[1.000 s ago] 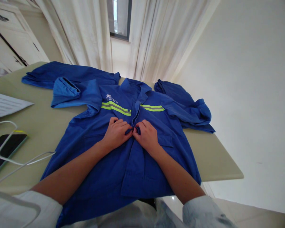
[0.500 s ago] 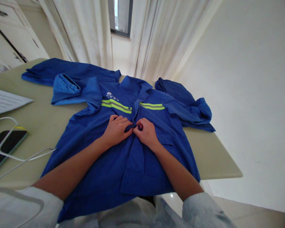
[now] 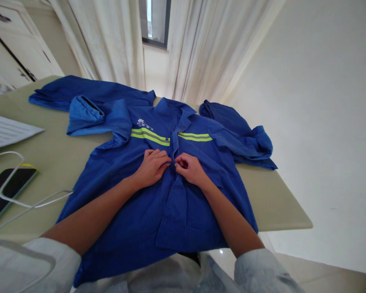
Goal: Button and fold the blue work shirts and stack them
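Observation:
A blue work jacket (image 3: 134,228) with yellow-green and grey reflective stripes lies front side up, its collar pointing away from me and its hem over the near table edge. At the middle of the front opening, my left hand (image 3: 153,167) pinches the edge of the placket. Facing it from the other side, my right hand (image 3: 189,167) pinches the same strip of cloth, thumb and forefinger together. The fingertips of both hands almost meet there. Whatever button lies between them is hidden by the fingers. Higher up, a dark button (image 3: 166,139) shows on the stripe.
Folded blue garments (image 3: 91,89) lie behind the jacket on the left, and another folded blue garment (image 3: 224,116) lies behind its right sleeve. On the left of the table (image 3: 280,207) are a printed sheet (image 3: 9,130), a dark phone (image 3: 10,191) and a white cable (image 3: 33,206).
Both hands stay at the front opening, with small finger shifts. The cloth fold between them has flattened, and my right fingers have turned slightly. The jacket lies nearly as before.

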